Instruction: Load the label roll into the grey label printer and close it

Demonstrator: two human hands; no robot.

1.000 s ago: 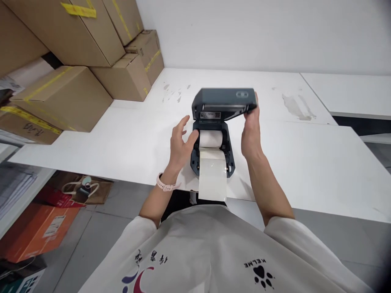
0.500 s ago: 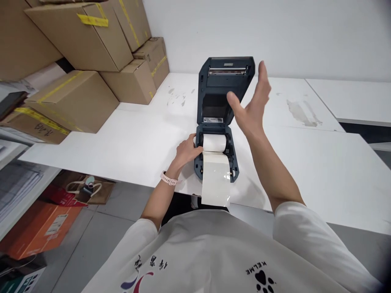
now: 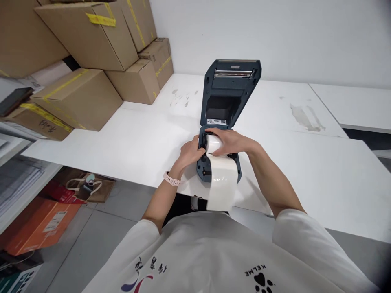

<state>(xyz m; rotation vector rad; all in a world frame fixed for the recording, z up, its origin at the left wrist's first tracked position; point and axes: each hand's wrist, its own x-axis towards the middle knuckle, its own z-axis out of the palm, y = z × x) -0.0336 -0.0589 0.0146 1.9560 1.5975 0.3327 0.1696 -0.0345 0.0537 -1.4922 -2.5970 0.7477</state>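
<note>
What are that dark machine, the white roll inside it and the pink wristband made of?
Dark machine: probably matte plastic, given its evenly coloured, moulded shell. White roll: likely paper; glare on its loose strip suggests a glossy finish. Pink wristband: perhaps matte silicone, curving snugly.

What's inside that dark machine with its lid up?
Inside the label printer is a white label roll, its strip hanging out the front. The right hand hides the roll's right end, so what lies there can't be seen.

Single head-worn view, facing forward and down (steeply), near white tabletop
</note>
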